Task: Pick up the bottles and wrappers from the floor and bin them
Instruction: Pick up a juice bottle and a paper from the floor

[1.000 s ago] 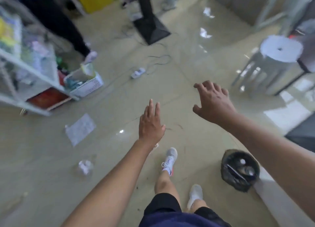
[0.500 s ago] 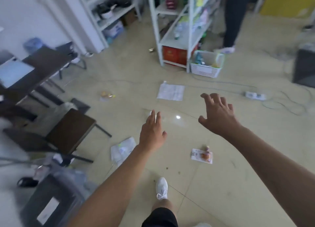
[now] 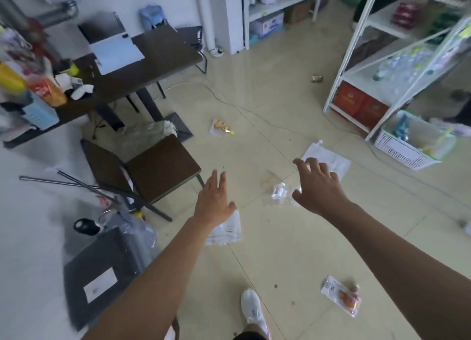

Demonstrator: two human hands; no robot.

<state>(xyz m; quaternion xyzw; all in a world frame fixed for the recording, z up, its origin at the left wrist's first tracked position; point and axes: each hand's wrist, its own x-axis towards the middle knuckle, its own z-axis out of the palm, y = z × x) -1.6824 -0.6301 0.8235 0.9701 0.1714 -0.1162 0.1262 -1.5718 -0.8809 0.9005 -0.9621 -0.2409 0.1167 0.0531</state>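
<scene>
Litter is scattered over the tiled floor. A crushed clear plastic bottle lies between my two hands. A clear wrapper lies partly under my left hand, which is stretched out with straight fingers and holds nothing. My right hand hovers above the floor with fingers spread and loosely bent, empty. A white sheet-like wrapper lies just beyond it. A yellow snack wrapper lies farther off, and an orange-printed wrapper lies near my right foot. No bin is in view.
A dark chair and a dark desk stand to the left, with a grey box at the lower left. White shelving and a white basket stand at right. A cable runs across the floor. A small can lies by the shelving.
The view has swung left, away from the black bin, toward the desk and chair. Both hands stay stretched forward and empty, and the crushed bottle has come into view between them.
</scene>
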